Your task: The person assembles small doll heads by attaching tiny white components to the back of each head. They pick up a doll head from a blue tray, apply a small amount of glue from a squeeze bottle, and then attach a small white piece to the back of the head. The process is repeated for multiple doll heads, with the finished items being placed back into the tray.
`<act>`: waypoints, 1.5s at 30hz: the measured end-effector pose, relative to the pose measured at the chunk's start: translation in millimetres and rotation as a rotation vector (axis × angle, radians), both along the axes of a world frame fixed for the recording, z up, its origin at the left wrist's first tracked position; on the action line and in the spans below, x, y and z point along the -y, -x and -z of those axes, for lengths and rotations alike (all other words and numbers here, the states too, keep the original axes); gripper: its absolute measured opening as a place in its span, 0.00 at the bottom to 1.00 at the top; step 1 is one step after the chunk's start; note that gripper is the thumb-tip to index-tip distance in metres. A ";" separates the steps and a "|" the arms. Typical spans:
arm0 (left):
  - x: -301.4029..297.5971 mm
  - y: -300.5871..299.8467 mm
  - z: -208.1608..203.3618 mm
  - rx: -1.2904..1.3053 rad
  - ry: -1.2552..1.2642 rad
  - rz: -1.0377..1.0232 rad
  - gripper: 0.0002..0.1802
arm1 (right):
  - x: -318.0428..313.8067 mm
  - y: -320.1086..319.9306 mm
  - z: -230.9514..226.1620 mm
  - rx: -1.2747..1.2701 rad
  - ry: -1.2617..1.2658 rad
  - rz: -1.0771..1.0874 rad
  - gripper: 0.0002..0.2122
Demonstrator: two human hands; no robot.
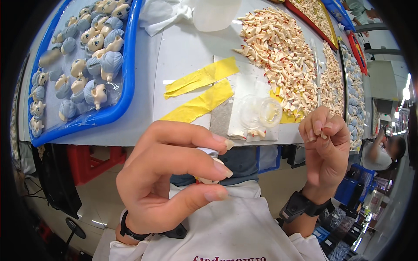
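My left hand (161, 178) is closed in front of my chest, with a small doll head (210, 174) between thumb and fingers. Pale blue hair and a cream face show in part; the fingers cover the rest. To the right, my right hand (325, 141) is raised by the table edge. Its fingertips pinch a tiny cream piece with a red tip (323, 134). Just beyond it spreads a big pile of similar pointed cream pieces (278, 48). Between the hands, a clear round dish (271, 112) rests on a small board (223, 116), a few pieces beside it.
A blue tray (121, 106) of blue-haired doll heads stands at the left. Yellow tape strips (202, 77) cross the table's middle. Behind them are a white container (215, 15) and crumpled tissue (167, 17). A red stool (89, 165) is below the table. Another person (379, 156) sits far right.
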State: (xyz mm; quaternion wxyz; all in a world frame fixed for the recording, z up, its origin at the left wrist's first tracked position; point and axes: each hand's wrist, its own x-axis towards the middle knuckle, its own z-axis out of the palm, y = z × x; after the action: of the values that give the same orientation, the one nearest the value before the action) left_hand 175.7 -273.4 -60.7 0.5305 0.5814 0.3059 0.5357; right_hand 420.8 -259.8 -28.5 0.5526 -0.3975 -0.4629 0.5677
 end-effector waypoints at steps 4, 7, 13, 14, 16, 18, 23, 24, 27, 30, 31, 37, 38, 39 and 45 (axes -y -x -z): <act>0.4 -3.6 1.1 0.076 0.057 -0.002 0.15 | -4.1 3.1 -3.8 -0.001 0.034 0.024 0.09; 0.9 -7.0 0.3 0.177 0.149 0.004 0.16 | -5.8 1.8 -3.4 -0.011 0.047 0.054 0.08; 5.5 -12.0 -18.1 0.263 0.370 -0.016 0.16 | -10.3 3.6 -0.4 -0.054 0.043 0.035 0.06; 5.0 -11.7 -17.3 0.282 0.372 0.002 0.17 | -11.3 3.8 -1.1 -0.045 0.028 0.039 0.06; 3.0 -7.4 -12.3 0.240 0.294 0.068 0.19 | -13.1 9.1 -5.8 0.083 -0.018 0.096 0.06; 0.5 0.8 -3.6 0.131 0.152 0.134 0.20 | -14.0 15.2 -11.3 0.210 -0.041 0.118 0.07; -3.0 4.0 0.9 0.042 0.033 0.148 0.22 | -18.5 27.2 -18.7 0.483 -0.128 0.066 0.07; -3.0 4.1 0.7 0.037 0.038 0.144 0.22 | -19.9 28.6 -19.5 0.630 -0.219 0.059 0.07; -3.3 2.5 1.0 0.040 0.050 0.121 0.22 | -22.5 36.1 -23.8 1.011 -0.465 0.078 0.07; -1.8 -0.7 -1.1 0.074 0.083 0.092 0.22 | -24.6 42.8 -28.9 1.273 -0.665 0.114 0.08; -2.0 -0.3 -1.5 0.064 0.069 0.089 0.22 | -25.4 44.6 -28.6 1.309 -0.713 0.125 0.08; -11.6 5.8 1.3 -0.043 -0.114 0.109 0.22 | -25.0 47.8 -30.3 1.358 -0.746 0.125 0.08; -10.6 4.2 1.6 -0.015 -0.099 0.099 0.22 | -24.8 48.4 -30.6 1.358 -0.735 0.121 0.08; -9.5 1.6 0.1 0.026 -0.063 0.086 0.22 | -24.4 49.0 -31.7 1.361 -0.720 0.118 0.08; -0.3 -14.6 -14.2 0.268 0.249 0.045 0.24 | -18.7 45.0 -30.7 1.161 -0.563 0.101 0.06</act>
State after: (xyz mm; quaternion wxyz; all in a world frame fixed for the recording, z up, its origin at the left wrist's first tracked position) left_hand 190.3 -273.1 -46.5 0.6462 0.4415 0.2834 0.5542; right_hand 375.8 -241.0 2.2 0.3217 -0.5011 -0.7982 0.0906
